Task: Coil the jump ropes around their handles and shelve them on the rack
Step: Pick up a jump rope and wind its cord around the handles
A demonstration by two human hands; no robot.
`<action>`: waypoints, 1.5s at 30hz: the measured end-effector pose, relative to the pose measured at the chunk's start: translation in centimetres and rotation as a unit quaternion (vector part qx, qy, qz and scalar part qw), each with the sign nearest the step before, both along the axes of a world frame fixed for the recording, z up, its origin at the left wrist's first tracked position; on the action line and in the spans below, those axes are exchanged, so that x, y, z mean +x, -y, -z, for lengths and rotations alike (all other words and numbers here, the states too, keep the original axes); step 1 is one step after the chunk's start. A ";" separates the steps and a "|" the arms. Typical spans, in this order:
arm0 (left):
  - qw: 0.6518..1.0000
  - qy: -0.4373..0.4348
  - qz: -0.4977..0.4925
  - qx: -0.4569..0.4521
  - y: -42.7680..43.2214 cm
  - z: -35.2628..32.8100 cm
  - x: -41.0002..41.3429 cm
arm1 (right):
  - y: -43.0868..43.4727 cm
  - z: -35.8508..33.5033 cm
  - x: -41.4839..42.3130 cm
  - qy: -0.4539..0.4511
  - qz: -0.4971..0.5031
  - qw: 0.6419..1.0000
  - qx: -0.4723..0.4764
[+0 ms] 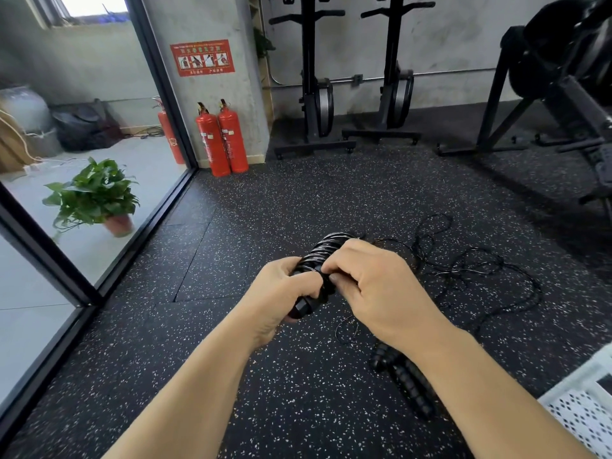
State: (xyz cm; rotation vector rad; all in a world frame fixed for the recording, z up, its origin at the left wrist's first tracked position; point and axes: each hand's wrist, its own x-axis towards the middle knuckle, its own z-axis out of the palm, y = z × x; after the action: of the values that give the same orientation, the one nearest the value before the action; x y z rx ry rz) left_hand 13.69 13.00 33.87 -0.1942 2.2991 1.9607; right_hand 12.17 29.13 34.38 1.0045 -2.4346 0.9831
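A black jump rope is wound in tight coils around its handles, held in front of me over the speckled floor. My left hand grips the lower part of the handles, whose black end sticks out below. My right hand pinches the rope at the coil's near end. A second black jump rope lies loose and tangled on the floor to the right. Its ribbed handles rest on the floor under my right forearm.
A white perforated crate shows at the lower right edge. Two red fire extinguishers stand by the pillar, beside a glass wall with a potted plant behind it. Black gym machines stand along the far wall and at the right.
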 end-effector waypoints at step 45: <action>0.991 -0.073 -0.097 -0.049 -1.8 0.1 -0.8 | -0.2 -0.1 -1.7 0.300 0.176 0.879 -0.325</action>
State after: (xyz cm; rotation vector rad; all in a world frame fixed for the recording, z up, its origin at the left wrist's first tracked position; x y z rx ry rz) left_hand 12.87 14.81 33.76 -0.3034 2.5618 2.0130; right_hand 10.50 29.36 34.51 0.0074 -2.2655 1.9862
